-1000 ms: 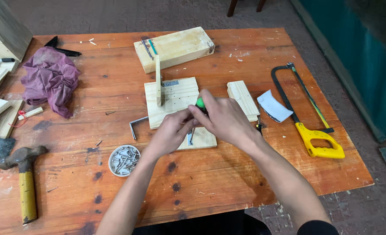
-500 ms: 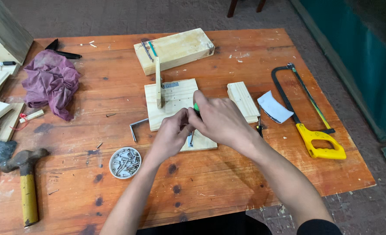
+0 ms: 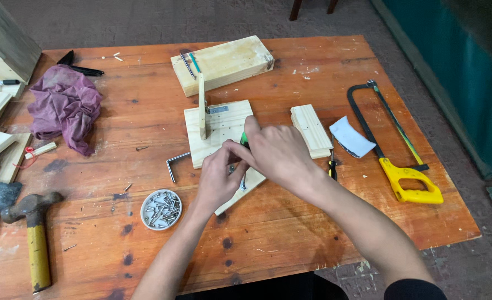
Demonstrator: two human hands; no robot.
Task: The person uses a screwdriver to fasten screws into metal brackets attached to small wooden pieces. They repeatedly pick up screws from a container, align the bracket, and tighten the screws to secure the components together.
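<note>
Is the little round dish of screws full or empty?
Partly full: the round dish holds a loose heap of screws covering its bottom.

Worn wooden table (image 3: 290, 233) with hammer (image 3: 32, 233), hacksaw (image 3: 393, 144)

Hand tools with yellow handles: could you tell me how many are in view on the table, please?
2: a hammer at the table's left edge, and a hacksaw at the right. More could lie outside the frame.
</note>
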